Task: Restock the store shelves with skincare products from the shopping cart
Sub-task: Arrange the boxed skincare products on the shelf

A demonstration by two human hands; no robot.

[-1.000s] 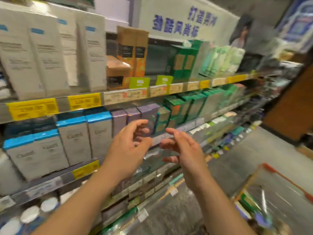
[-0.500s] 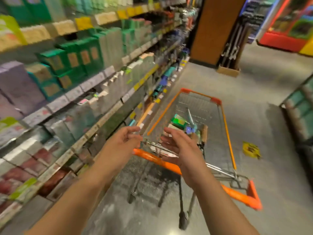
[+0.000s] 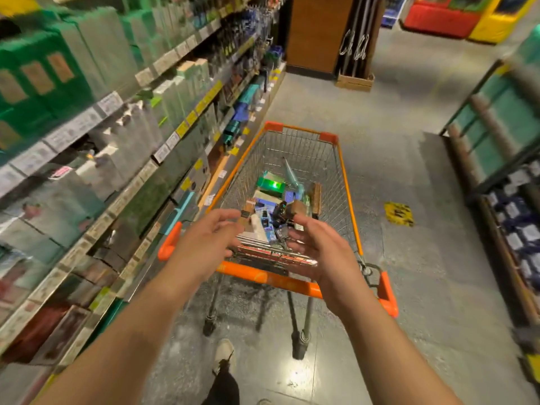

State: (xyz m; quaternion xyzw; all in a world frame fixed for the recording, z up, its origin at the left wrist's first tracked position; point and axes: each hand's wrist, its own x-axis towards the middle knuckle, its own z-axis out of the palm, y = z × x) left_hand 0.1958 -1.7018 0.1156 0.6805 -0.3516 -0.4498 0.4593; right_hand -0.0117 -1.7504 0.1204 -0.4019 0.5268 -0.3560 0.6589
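An orange-rimmed wire shopping cart (image 3: 344, 182) stands in the aisle ahead of me. Several skincare boxes and bottles (image 3: 276, 206) lie heaped at its near end, among them a green box (image 3: 270, 184). My left hand (image 3: 209, 244) hovers over the cart's near left corner, fingers relaxed, holding nothing. Over the near right side, my right hand (image 3: 317, 249) is also empty, palm turned inward with fingers loosely spread. Both hands are above the orange handle bar (image 3: 271, 277) and apart from the products. Store shelves (image 3: 122, 124) packed with boxed products run along the left.
Another shelf unit (image 3: 502, 159) lines the right side of the aisle. A yellow floor sticker (image 3: 399, 213) lies right of the cart. A brown pillar (image 3: 315, 30) and a wooden crate (image 3: 355, 80) stand at the aisle's far end. My shoe (image 3: 223, 353) is behind the cart.
My view swung from the shelves on the left round to the cart. Both empty hands came away from the shelf and now reach over the cart's near end.
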